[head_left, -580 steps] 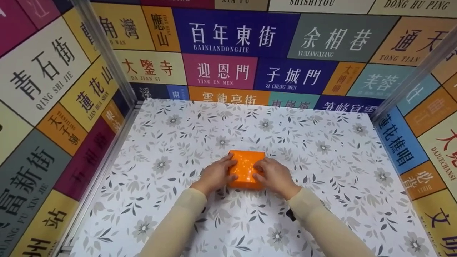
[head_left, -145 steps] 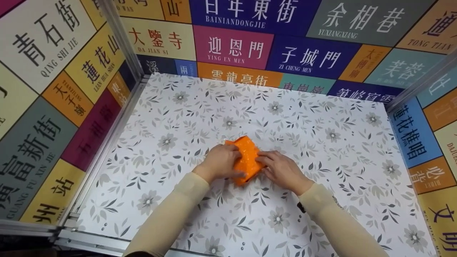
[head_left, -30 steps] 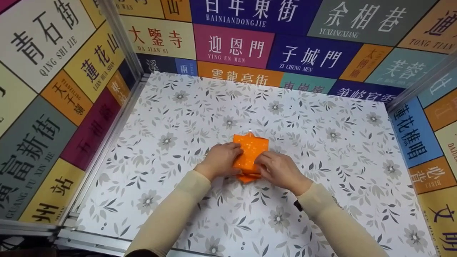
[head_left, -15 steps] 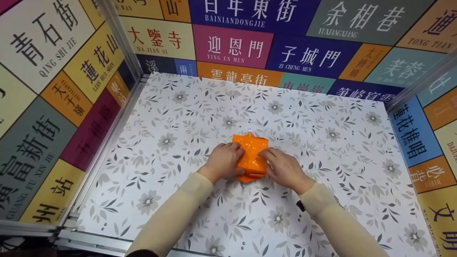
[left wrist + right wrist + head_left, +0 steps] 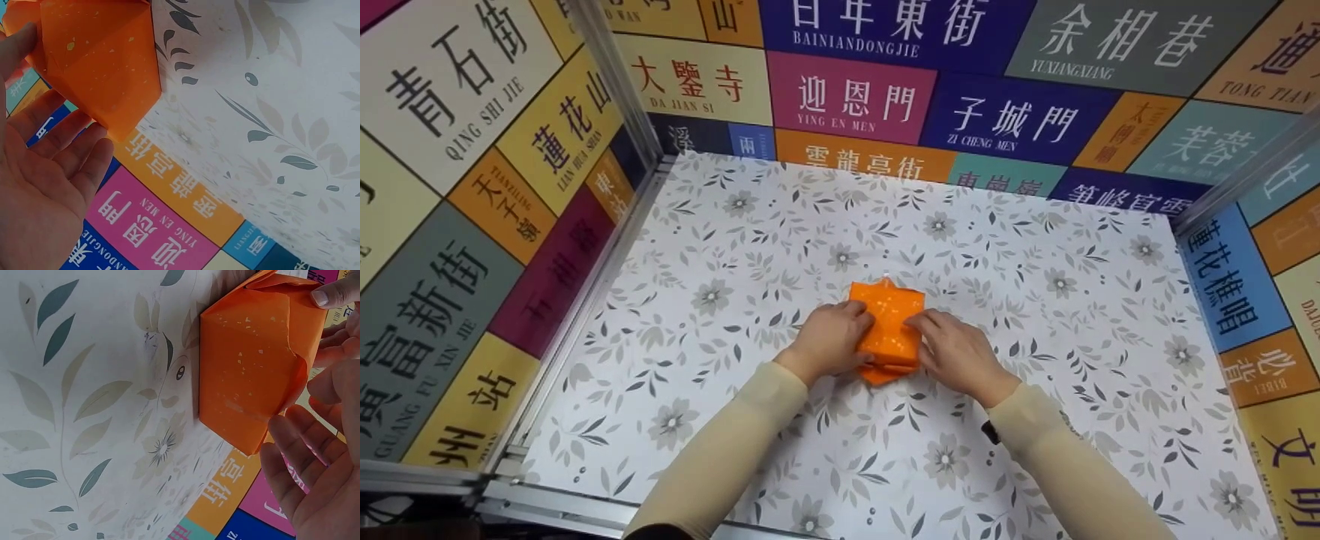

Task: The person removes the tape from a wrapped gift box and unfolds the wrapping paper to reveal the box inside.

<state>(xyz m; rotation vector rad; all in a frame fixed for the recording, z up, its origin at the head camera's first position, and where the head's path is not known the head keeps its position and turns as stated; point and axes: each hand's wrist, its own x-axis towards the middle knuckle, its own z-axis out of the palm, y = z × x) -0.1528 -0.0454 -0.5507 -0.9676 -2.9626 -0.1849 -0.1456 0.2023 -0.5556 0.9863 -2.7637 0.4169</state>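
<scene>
Left hand (image 5: 829,339) and right hand (image 5: 958,354): each pinching one side of orange folded paper (image 5: 889,322), set between them. Beneath both: white tabletop (image 5: 1005,247), grey floral print. Beyond and flanking: walls (image 5: 851,97), multicoloured lettered panels.

Pale-flecked orange folded paper (image 5: 889,319) on floral sheet (image 5: 1012,247)

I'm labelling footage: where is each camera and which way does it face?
Head: on the head, forward and down at the packet; left hand, right hand and sleeves show.
Left wrist: on that wrist, facing the packet and wall; left hand shows.
Right wrist: on that wrist, facing the packet and wall; right hand shows.
Shared by both wrist views: packet, tabletop, wall.
</scene>
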